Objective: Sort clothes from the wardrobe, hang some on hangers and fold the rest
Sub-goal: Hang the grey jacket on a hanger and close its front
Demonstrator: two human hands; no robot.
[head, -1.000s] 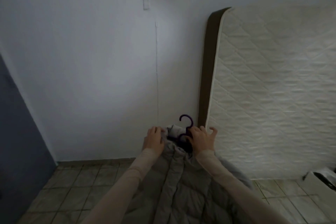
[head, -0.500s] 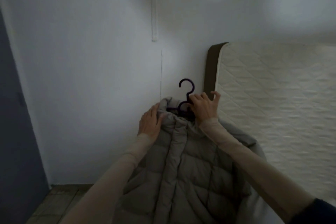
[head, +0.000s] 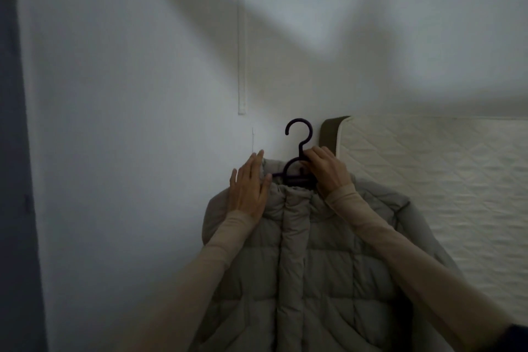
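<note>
Grey-beige quilted puffer jacket (head: 303, 260) zipped up on a dark purple plastic hanger (head: 297, 171), held upright in mid-air before a pale painted wall (head: 128, 123), hook free at the top and caught on nothing; right hand (head: 325, 173) curled round the hanger's neck below the hook, pinching it at the collar; left hand (head: 248, 186) laid flat, fingers straight, against the collar's left side and shoulder; cream quilted mattress (head: 434, 180) with a brown edge propped on end just right of the jacket; thin white strip (head: 242, 37) running down the wall above; dark grey panel (head: 14, 180), perhaps a door or the wardrobe's side, at far left. Hanging apparently done for this garment, rail still to be reached and nowhere in view. Whole load carried by that one grip: puffy, slippery shell likely to slide off a hanger arm if tilted in transit, left shoulder first once the flat hand lifts. Bulky collar hiding the hanger arms, so seating on both sides not confirmable. Dim light a further risk of missing the rail with the hook
</note>
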